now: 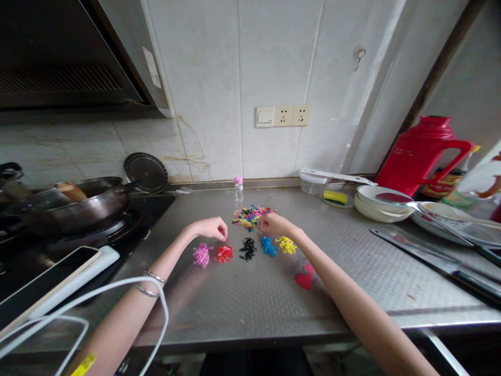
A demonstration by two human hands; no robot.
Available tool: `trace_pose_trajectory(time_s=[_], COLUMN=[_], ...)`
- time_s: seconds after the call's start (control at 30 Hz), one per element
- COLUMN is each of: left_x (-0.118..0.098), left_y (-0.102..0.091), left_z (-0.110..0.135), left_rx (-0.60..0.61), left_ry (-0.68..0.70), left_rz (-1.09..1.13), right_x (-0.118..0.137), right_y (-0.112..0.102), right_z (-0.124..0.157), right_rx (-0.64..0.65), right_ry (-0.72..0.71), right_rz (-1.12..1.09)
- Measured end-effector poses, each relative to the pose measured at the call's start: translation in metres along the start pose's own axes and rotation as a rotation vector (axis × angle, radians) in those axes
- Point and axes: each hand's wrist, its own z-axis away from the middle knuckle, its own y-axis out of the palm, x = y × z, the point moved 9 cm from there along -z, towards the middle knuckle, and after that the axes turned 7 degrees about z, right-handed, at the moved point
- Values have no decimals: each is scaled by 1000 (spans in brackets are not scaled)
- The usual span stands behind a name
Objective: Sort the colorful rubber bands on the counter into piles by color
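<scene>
My left hand is closed in a pinch just above the pile of small red bands; a tiny red piece shows at its fingertips. Curled fingers of my right hand touch the front right side of a mixed heap of coloured bands, and what they grip is hidden. In a row nearer me lie piles of pink bands, black bands, blue bands and yellow bands. Behind the heap stands a small clear bottle with a pink cap.
Left are a pan on the stove and a white device with a cable. At right are a yellow sponge, bowls, a long knife and a red thermos. A red heart marks the counter.
</scene>
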Motion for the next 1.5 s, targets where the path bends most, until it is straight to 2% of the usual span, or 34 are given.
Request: trace_pose_trajectory(time_s=[0.17,0.27,0.43,0.7,0.87,0.97,1.13,1.5], left_x=[6,9,8,-4,-8,-7,-7,-4], left_y=[17,20,19,-1,-8,-5,-1,2], left_z=[3,3,4,7,0,-4,-8,-11], left_rx=[122,130,138,-53,-200,-222,-241,-248], left_ry=[-43,-51,-31,7,88,99,100,104], left_rz=[63,72,105,87,106,113,116,115], right_x=[10,11,14,11,1,-6,-10,-8], right_y=[3,7,10,10,3,2,10,12], right_z=[2,2,-1,-1,-1,-1,-1,0], right_rx=[-12,6,-21,-21,-55,-62,5,27], right_ry=[69,121,127,170,177,176,164,136], right_rz=[88,137,167,147,120,91,53,126])
